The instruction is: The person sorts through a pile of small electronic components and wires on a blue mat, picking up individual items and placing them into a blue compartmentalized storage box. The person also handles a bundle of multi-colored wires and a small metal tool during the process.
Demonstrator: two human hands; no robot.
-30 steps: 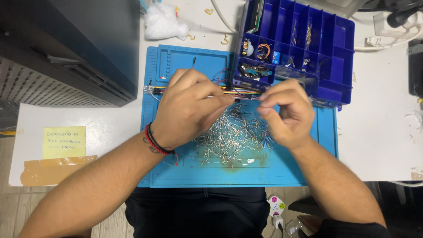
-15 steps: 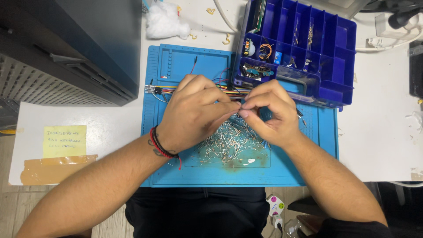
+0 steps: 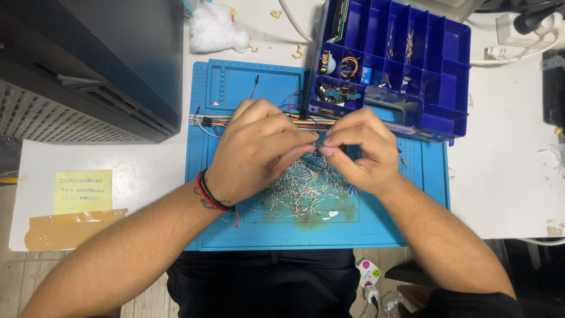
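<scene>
1. White desk (image 3: 506, 188) with a blue work mat (image 3: 235, 235) in the middle; dark grey equipment case (image 3: 88, 65) at upper left, yellow sticky note (image 3: 83, 191) and a strip of brown tape (image 3: 73, 229) on the desk's left edge.
2. Blue compartment organizer (image 3: 424, 53) sits at the mat's upper right corner, small parts in several bins. White cotton wad (image 3: 216, 32) above the mat.
3. Pile of small metal-leaded components (image 3: 306, 191) lies in the mat's centre tray, just below both of my hands.
4. Left hand (image 3: 259, 150): fingers curled, tips pinched together at something tiny; I can't tell what it is. Red and black bracelets (image 3: 210, 193) on that wrist.
5. Right hand (image 3: 362, 153): fingertips pinched too, meeting the left fingertips above the pile. Held item too small to identify.
6. Multicoloured jumper wires (image 3: 215, 121) run across the mat behind the knuckles, toward the organizer.
</scene>
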